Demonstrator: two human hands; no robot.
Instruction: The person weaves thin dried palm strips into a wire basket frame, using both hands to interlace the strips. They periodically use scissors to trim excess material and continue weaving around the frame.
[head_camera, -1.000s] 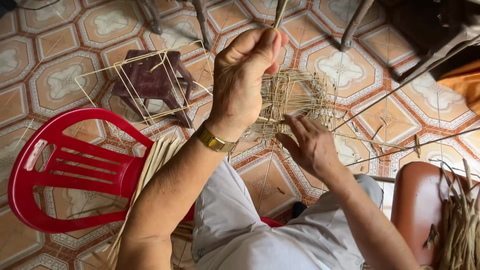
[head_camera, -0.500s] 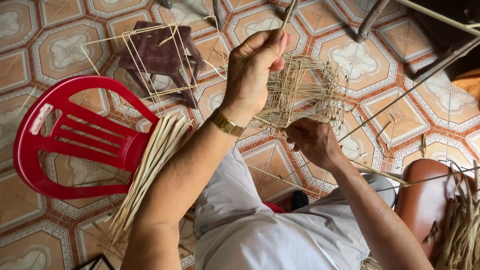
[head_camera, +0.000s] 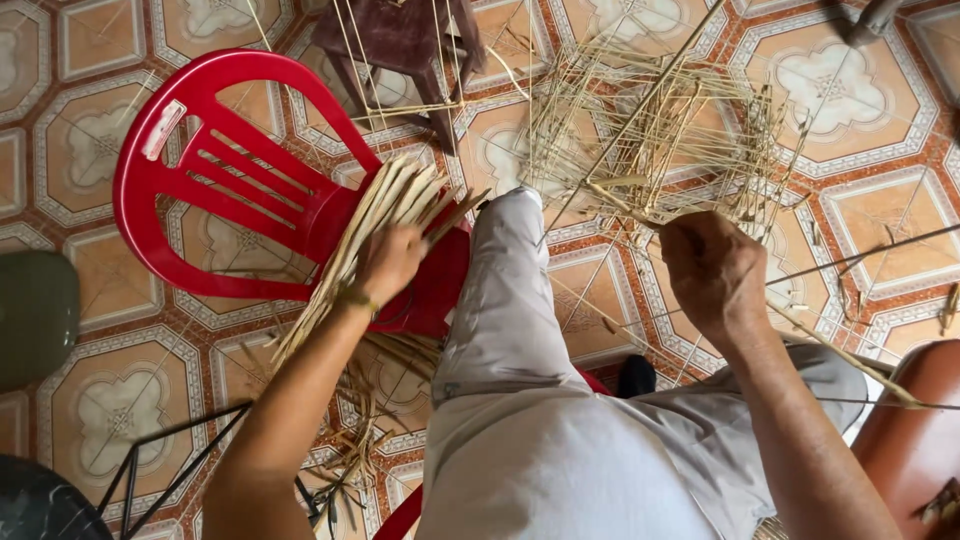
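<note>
over red plastic chair (head_camera: 215, 190), left hand (head_camera: 388, 262) on flat reed strips (head_camera: 385, 215), right hand (head_camera: 712, 272) w/ wiry lattice (head_camera: 665, 140)

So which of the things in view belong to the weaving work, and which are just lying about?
In use:
- left hand on the bundle of flat strips lying over the red chair
- right hand holding the half-woven frame of thin sticks

Lying about:
- brown stool
- black wire stand
- loose strips on the tiled floor
</note>
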